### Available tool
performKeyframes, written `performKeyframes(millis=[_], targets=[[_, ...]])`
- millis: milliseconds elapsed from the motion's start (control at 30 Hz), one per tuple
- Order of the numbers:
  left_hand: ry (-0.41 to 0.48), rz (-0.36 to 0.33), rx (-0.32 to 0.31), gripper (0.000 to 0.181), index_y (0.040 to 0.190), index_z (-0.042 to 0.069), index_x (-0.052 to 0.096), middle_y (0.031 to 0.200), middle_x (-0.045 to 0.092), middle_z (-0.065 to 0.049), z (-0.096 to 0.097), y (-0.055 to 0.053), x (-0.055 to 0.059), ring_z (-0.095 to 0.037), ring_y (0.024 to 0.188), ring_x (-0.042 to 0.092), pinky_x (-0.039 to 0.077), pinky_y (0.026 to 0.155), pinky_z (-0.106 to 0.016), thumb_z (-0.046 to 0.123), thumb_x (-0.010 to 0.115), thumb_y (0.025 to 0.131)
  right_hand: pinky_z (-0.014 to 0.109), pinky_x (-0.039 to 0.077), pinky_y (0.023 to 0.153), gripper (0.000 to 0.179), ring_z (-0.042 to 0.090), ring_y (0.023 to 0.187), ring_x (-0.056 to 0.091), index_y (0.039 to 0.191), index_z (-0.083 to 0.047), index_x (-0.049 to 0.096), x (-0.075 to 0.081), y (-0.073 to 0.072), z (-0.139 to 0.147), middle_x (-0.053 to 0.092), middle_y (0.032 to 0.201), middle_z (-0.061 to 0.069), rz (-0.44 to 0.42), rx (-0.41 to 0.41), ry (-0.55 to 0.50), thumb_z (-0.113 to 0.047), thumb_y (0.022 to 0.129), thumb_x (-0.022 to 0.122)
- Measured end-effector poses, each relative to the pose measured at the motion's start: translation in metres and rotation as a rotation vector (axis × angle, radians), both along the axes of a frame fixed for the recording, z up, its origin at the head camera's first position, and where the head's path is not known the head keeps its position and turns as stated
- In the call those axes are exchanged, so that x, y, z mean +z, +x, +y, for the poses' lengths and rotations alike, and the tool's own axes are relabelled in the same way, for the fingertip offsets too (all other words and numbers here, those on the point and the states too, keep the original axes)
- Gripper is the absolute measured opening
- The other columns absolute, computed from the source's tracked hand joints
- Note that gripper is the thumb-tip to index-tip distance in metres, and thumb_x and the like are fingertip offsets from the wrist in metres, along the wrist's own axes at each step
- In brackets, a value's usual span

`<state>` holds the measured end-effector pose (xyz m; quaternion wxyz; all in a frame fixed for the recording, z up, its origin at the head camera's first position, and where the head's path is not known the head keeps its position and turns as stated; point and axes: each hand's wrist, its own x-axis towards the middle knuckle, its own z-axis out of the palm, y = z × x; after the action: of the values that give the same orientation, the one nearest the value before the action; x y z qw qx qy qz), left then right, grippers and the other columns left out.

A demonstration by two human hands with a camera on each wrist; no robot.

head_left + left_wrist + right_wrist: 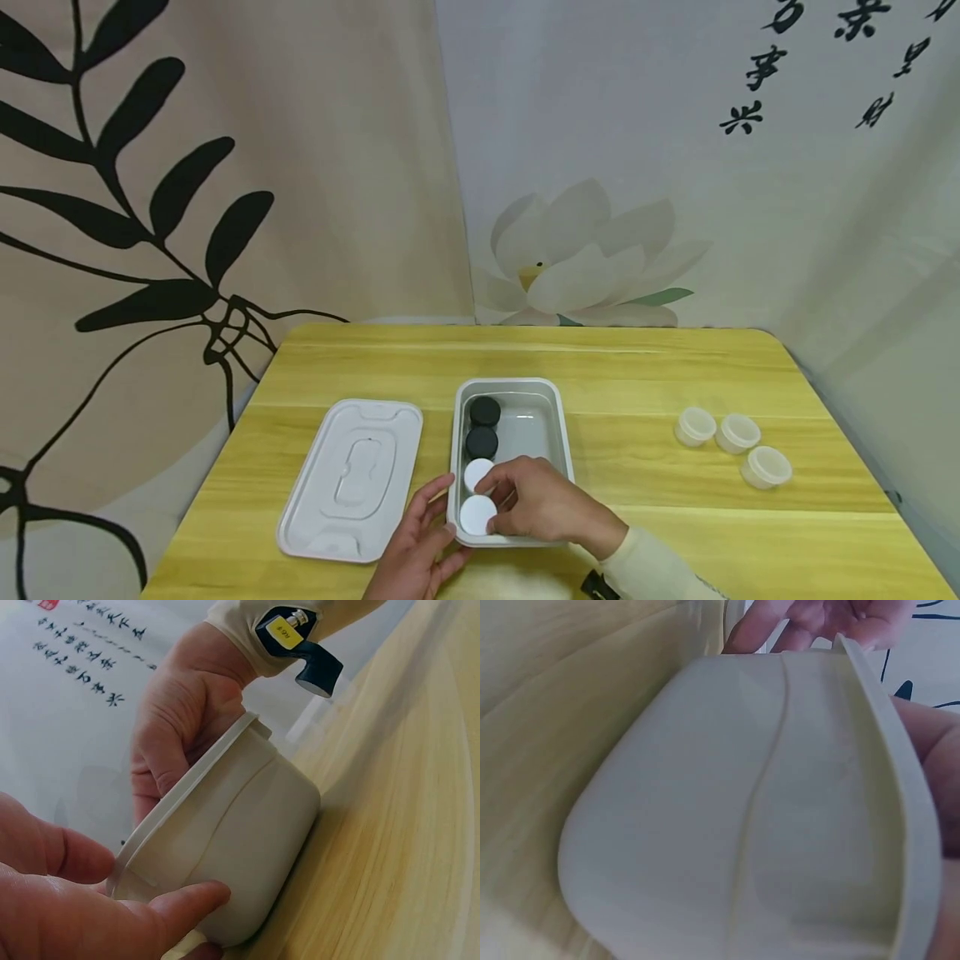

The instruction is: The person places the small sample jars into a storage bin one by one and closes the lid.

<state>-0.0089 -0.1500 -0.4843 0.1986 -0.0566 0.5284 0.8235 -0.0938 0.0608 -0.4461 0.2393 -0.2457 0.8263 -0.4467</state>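
A pale rectangular plastic box (pixel 555 400) stands uncovered on the table. Down its left side runs a row of two black round caps (pixel 482 442) and two white round caps (pixel 477 515). Reaching in over the right rim, my right hand (pixel 543 500) pinches the nearest white cap, thumb at its lower right and index finger at its top edge. The other white cap (pixel 477 473) sits just beyond those fingers. My left hand (pixel 423 542) touches the box's near left corner with spread fingers. The right wrist view shows the box's outer wall (pixel 682 810), which hides the right fingertips.
The box's flat white lid (pixel 352 483) lies on the table to the left. Three small translucent cups with lids (pixel 767 467) are grouped at the right. Behind the table (pixel 637 358) hang printed curtains (pixel 360 167).
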Motion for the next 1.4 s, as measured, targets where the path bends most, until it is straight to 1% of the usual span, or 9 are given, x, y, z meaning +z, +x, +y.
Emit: performKeyframes(millis=[167,400,533,667,833,933,1167,1267,1400], targets=[[-0.002,0.004,0.001,0.063,0.164,0.016,0.026,0.17,0.014,-0.026,0.0,-0.001,0.0,-0.02,0.128,0.057,0.054,0.101,-0.041,0.009,0.051,0.108,0.024,0.057,0.072,0.035,0.009,0.08,0.072,0.111,-0.007,0.076,0.001,0.0,0.0,0.079,0.089,0.004,0.014,0.005,0.011,-0.007,0.079,0.089],[-0.003,-0.007,-0.006,0.064,0.165,0.015,0.024,0.17,0.014,-0.026,0.0,0.0,-0.001,-0.021,0.129,0.056,0.055,0.101,-0.043,0.008,0.051,0.108,0.023,0.053,0.071,0.034,0.0,0.076,0.066,0.115,-0.013,0.075,0.011,0.0,0.005,0.077,0.082,-0.007,0.157,-0.013,0.075,-0.012,0.083,0.085],[-0.013,-0.014,-0.005,0.064,0.165,0.015,0.024,0.17,0.013,-0.027,0.0,0.001,-0.001,-0.023,0.13,0.055,0.055,0.101,-0.044,0.008,0.051,0.108,0.023,0.054,0.071,0.031,0.003,0.076,0.069,0.117,-0.011,0.074,0.019,-0.004,0.012,0.078,0.084,-0.005,0.174,-0.034,0.025,-0.009,0.087,0.08],[-0.016,-0.009,-0.003,0.065,0.166,0.013,0.022,0.17,0.014,-0.027,0.0,0.001,0.0,-0.023,0.13,0.055,0.054,0.103,-0.046,0.008,0.051,0.107,0.025,0.057,0.07,0.032,0.009,0.081,0.073,0.12,-0.011,0.073,0.025,-0.009,0.022,0.079,0.091,-0.002,0.12,-0.073,-0.039,-0.007,0.088,0.078],[-0.01,-0.003,0.006,0.064,0.165,0.014,0.025,0.169,0.016,-0.027,0.0,0.001,-0.001,-0.023,0.128,0.055,0.054,0.102,-0.046,0.007,0.052,0.107,0.03,0.061,0.072,0.034,0.025,0.086,0.075,0.125,-0.006,0.069,0.033,-0.016,0.037,0.078,0.098,0.007,-0.039,-0.155,-0.16,-0.01,0.092,0.076],[-0.004,0.003,0.007,0.062,0.163,0.018,0.031,0.169,0.015,-0.027,0.0,0.001,-0.002,-0.023,0.128,0.055,0.054,0.103,-0.046,0.007,0.052,0.106,0.032,0.063,0.076,0.038,0.03,0.089,0.075,0.128,-0.001,0.067,0.038,-0.02,0.05,0.076,0.104,0.013,-0.094,-0.221,-0.229,-0.014,0.094,0.078],[0.002,0.005,0.006,0.057,0.158,0.028,0.041,0.17,0.015,-0.026,0.0,0.0,-0.004,-0.021,0.127,0.056,0.054,0.102,-0.044,0.008,0.053,0.106,0.039,0.065,0.084,0.049,0.027,0.098,0.076,0.136,0.005,0.06,0.047,-0.026,0.096,0.072,0.115,0.021,-0.129,-0.397,-0.32,-0.013,0.094,0.079],[0.0,0.013,0.007,0.057,0.157,0.03,0.042,0.17,0.016,-0.026,-0.001,-0.001,-0.005,-0.02,0.127,0.056,0.054,0.102,-0.044,0.007,0.054,0.105,0.039,0.065,0.086,0.052,0.023,0.099,0.076,0.139,0.005,0.058,0.047,-0.024,0.117,0.072,0.117,0.018,-0.138,-0.461,-0.339,-0.015,0.095,0.079],[-0.015,0.01,0.017,0.059,0.157,0.029,0.042,0.169,0.017,-0.026,0.0,-0.001,-0.005,-0.019,0.126,0.057,0.054,0.102,-0.044,0.007,0.054,0.104,0.037,0.064,0.088,0.051,0.018,0.101,0.077,0.141,0.004,0.056,0.042,-0.018,0.147,0.073,0.115,0.008,-0.126,-0.537,-0.363,-0.015,0.098,0.076]])
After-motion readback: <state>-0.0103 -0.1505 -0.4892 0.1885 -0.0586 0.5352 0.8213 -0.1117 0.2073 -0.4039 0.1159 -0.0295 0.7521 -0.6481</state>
